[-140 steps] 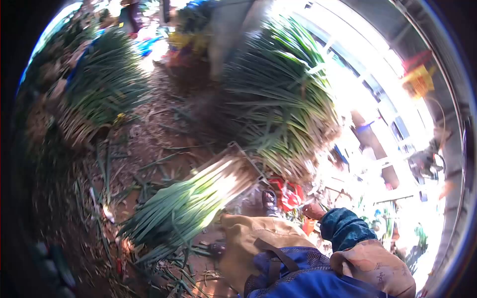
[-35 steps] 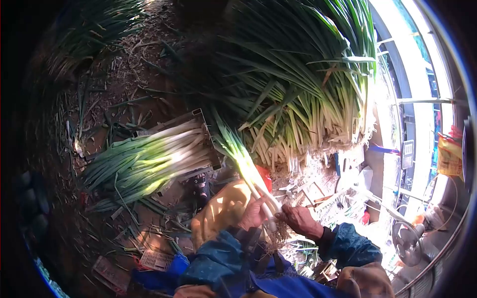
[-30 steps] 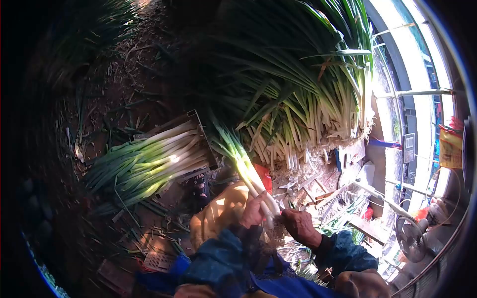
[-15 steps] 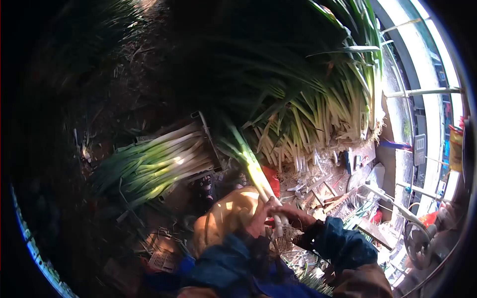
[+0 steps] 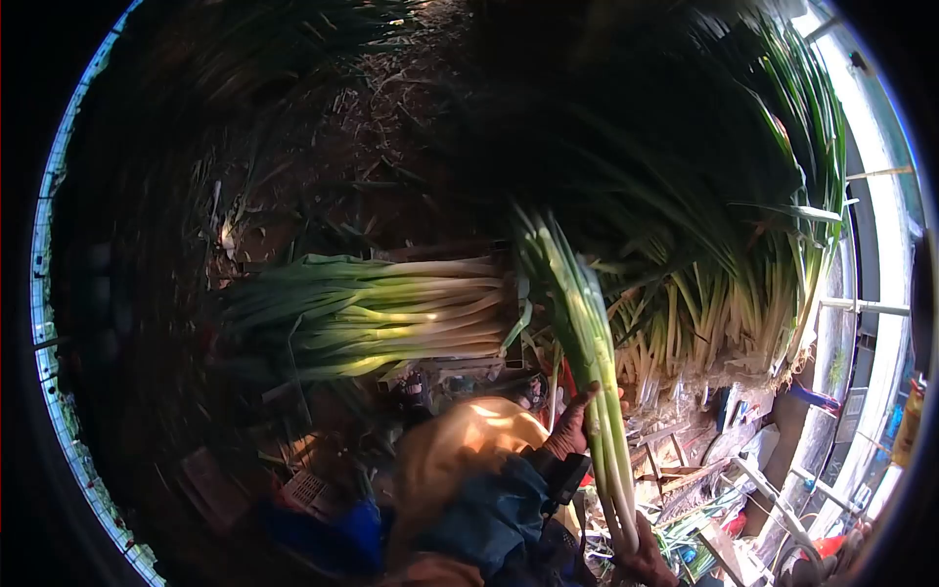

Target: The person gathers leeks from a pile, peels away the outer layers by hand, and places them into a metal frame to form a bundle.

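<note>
A few long green onions stand tilted before me, leaves up and white ends down. My left hand is wrapped round their stalks at mid-length. Lower down, my right hand closes on the white ends, and its fingers partly hide them. To the left lies a neat stack of green onions, white ends pointing right. Behind the held ones, a large heap of green onions leans at the right, its roots facing down.
My yellow-covered knee is below the stack. Wooden sticks and scraps litter the ground at the right. A pale frame with bars runs along the right side. A blue cloth or bag lies at lower left.
The view has turned, and the stack now lies level. The held green onions stand more upright and look thicker. My hands have spread apart along the stalks, the right one lower.
</note>
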The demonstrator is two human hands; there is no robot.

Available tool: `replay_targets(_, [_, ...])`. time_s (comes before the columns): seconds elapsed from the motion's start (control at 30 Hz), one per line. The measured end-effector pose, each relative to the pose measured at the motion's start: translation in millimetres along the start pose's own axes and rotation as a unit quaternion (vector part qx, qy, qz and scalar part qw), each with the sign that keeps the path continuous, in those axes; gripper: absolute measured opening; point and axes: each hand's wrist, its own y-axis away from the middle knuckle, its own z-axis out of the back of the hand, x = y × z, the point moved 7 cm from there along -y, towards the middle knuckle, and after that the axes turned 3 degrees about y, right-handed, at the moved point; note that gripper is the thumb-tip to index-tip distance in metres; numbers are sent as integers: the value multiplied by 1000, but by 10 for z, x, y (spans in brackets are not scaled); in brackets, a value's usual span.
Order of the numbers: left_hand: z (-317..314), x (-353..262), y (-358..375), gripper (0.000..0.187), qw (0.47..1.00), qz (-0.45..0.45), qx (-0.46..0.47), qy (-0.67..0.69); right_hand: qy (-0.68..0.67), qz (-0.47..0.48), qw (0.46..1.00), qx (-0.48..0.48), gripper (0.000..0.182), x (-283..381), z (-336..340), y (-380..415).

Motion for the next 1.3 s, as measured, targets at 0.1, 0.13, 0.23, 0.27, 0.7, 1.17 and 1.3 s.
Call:
replay_targets(0.1, [-72,-364,259,64,998,14,65,-17,148,46,987,-48,85,-4,-192,-126])
replay_targets(0.13, [-64,-564,314,61,996,-30,84,9,204,90,972,-74,85,134,-279,-266])
replay_targets(0.23, [-485,-1662,1046,63,973,-141,180,-35,288,75,949,-99,79,700,-627,-758])
replay_targets(0.27, [-520,-2001,1271,63,960,-186,204,-41,268,120,953,-70,77,1002,-814,-950])
replay_targets(0.7, [3058,-4761,2948,23,918,-299,-202,-161,604,510,605,-94,66,2628,-2769,-4477])
replay_targets(1.17, [4547,-7041,3034,34,290,-161,-571,-751,571,431,697,-55,56,2195,-2449,-5353])
replay_targets(1.3, [4305,-6656,3424,26,634,-122,-457,-612,574,399,714,-26,51,2155,-2418,-5436])
